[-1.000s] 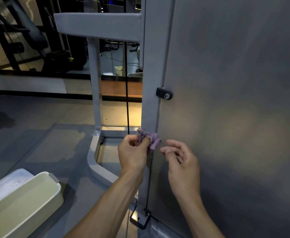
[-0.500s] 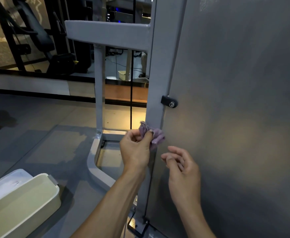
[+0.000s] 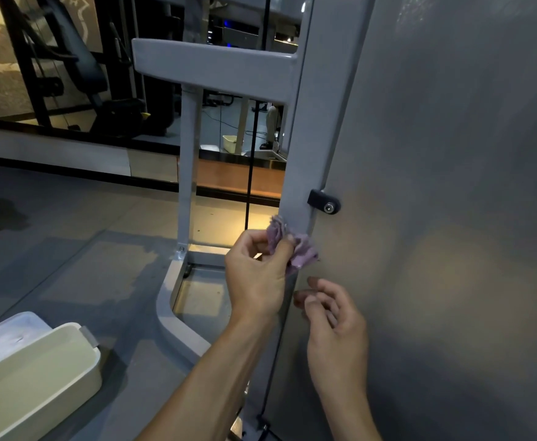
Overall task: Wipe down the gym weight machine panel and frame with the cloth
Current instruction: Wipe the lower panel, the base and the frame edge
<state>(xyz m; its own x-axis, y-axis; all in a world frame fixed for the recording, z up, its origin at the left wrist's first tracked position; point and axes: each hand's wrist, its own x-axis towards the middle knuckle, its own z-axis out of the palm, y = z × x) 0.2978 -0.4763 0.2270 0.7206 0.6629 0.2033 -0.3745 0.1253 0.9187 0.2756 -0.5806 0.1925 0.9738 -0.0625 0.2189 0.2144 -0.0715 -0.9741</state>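
Left hand (image 3: pixel 257 275) gripping cloth (image 3: pixel 292 246) (against frame (image 3: pixel 296 192))

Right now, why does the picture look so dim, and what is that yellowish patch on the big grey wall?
Head view: the room is dimly lit; the panel carries a soft warm glow, likely a reflected lamp, not harsh glare. A brighter warm patch lies on the floor behind the frame. The wide lens bends the frame's straight edges. The cloth and left hand look reasonably sharp.

Cloth (image 3: pixel 292 246) sat against frame upright (image 3: pixel 296 173), just below latch (image 3: pixel 324 203); panel (image 3: pixel 452 186) lay right of the upright. Left hand (image 3: pixel 257 275) held it, right hand (image 3: pixel 334 326) below-right. Tub (image 3: pixel 34 380) stood on floor (image 3: pixel 69 249), far left.
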